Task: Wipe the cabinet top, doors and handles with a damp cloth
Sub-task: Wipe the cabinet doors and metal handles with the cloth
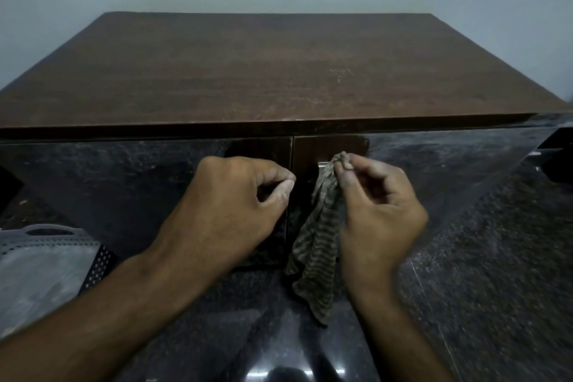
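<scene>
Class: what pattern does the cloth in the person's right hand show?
Narrow grey-brown stripes on the cloth, seen in the head view.

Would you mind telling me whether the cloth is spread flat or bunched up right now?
Bunched. The right hand pinches the striped cloth at its top against the right door's handle, and the rest hangs in loose folds.
</scene>
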